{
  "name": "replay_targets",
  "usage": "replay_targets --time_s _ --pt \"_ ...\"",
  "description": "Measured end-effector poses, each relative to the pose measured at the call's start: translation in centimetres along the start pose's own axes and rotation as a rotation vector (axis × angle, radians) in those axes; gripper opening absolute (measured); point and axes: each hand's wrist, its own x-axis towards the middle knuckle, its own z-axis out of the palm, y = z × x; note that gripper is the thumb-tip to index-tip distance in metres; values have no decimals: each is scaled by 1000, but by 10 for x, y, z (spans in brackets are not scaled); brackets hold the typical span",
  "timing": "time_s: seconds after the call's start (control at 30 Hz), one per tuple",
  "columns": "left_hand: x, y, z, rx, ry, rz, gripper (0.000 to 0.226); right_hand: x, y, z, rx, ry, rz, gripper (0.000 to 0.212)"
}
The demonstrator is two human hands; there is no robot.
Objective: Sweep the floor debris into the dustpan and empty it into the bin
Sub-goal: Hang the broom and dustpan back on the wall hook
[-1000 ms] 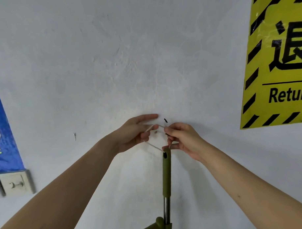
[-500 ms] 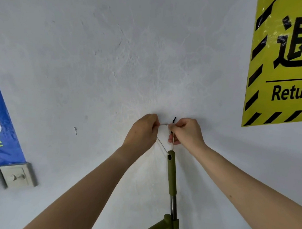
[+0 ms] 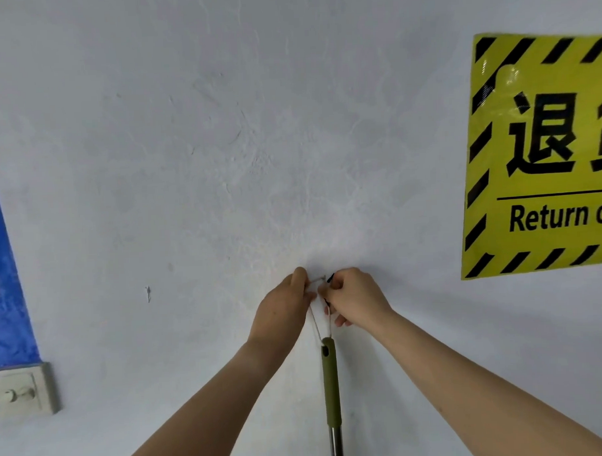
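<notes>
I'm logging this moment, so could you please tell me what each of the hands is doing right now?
Left hand: closed, pinching the string loop of the green handle.
Right hand: closed, pinching the same loop by the black hook.

**Materials and finishes at the wall**

Wall (image 3: 255, 144): matt white plaster, uneven and lightly cracked. Handle (image 3: 331, 387): olive plastic grip, matt, over a shiny metal tube. String (image 3: 316, 321): thin pale cord. Yellow sign (image 3: 543, 158): glossy, reflective film. Blue banner (image 3: 4, 272): slightly sheened sheet.

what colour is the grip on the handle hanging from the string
Olive green grip, with a bare metal shaft below; it shows best in the head view.
</notes>
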Motion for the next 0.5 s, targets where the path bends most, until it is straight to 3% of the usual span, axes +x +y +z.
replay_targets --time_s 0.23,0.4,0.5 --pt "-8 18 -25 50 38 -89 29 -23 -16 -14 -131 -4 27 43" --pt "-18 49 -68 53 61 -136 34 -59 -38 -34 -27 -41 -19 38" --pt "-31 82 -96 -80 80 -165 31 -95 -60 -53 111 -71 -62 32"
